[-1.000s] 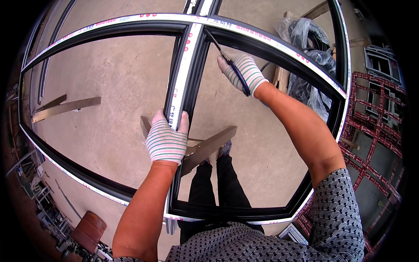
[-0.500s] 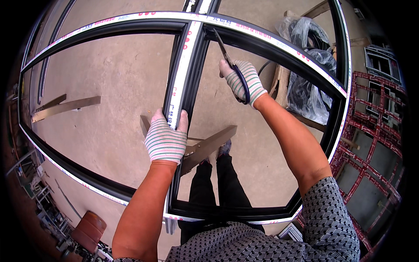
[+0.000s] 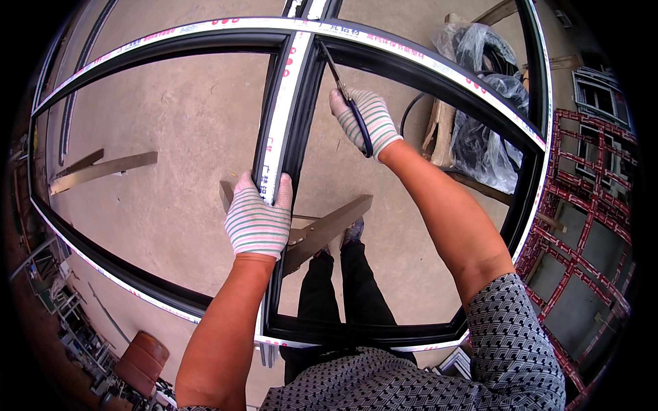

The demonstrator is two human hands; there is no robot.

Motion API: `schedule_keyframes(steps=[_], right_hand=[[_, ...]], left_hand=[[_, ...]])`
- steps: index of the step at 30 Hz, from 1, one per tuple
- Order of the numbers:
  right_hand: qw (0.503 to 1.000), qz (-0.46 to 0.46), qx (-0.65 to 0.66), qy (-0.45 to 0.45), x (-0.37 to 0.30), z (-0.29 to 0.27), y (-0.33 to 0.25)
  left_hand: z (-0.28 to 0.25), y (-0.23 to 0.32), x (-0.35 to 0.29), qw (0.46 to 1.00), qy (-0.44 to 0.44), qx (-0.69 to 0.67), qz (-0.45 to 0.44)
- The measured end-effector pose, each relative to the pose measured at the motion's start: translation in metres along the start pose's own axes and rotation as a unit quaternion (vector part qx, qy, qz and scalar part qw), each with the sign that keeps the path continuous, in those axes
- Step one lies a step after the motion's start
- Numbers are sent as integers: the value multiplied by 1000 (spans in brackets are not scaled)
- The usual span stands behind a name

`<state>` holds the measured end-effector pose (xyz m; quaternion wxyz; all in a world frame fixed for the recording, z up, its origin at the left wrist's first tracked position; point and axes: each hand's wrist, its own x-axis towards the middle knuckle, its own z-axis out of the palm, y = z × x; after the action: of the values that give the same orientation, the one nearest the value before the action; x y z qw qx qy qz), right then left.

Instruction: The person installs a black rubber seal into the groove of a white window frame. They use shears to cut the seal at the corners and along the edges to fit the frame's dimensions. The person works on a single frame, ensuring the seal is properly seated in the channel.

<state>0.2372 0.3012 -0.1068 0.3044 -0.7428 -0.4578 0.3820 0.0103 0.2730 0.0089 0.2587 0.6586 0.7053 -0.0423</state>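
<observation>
A large window frame (image 3: pixel 384 40) with dark profiles and white printed film lies in front of me, split by a central mullion (image 3: pixel 279 123). My left hand (image 3: pixel 259 218), in a striped knit glove, is wrapped over the mullion with thumb and fingers on either side. In a matching glove, my right hand (image 3: pixel 369 120) is closed round the dark blue handle of a pair of scissors (image 3: pixel 359 127). The blades point away from me, and their tips reach the inner corner where the mullion meets the far crossbar, against the black gasket (image 3: pixel 310 96).
Under the frame are wooden beams (image 3: pixel 329 233) and my feet. Beyond its right part lie plastic-wrapped black coils (image 3: pixel 480 61) by a wooden post (image 3: pixel 439 130). Red-wrapped frames (image 3: pixel 582 233) stack at the right. A brown chair (image 3: pixel 142 362) stands at lower left.
My right hand and the scissors have shifted left and slightly away, bringing the blade tips closer to the mullion corner. My left hand stays on the mullion, almost still.
</observation>
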Motion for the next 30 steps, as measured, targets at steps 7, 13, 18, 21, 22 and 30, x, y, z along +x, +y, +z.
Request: schedule_keyframes(steps=[7, 13, 18, 21, 22, 30], right_hand=[[977, 3, -212, 31, 2, -6, -5], [958, -2, -287, 23, 8, -6, 4], [991, 21, -135, 4, 5, -2, -2], [998, -1, -53, 21, 7, 12, 16], [999, -1, -33, 22, 8, 14, 19], [1000, -9, 2, 6, 6, 7, 9]], left_hand=[[4, -3, -1, 1000, 26, 5, 12], [12, -10, -1, 998, 55, 16, 24], [3, -1, -2, 1000, 22, 6, 9], [5, -2, -2, 999, 35, 11, 16], [7, -4, -1, 999, 42, 13, 21], [8, -5, -1, 999, 32, 7, 15]])
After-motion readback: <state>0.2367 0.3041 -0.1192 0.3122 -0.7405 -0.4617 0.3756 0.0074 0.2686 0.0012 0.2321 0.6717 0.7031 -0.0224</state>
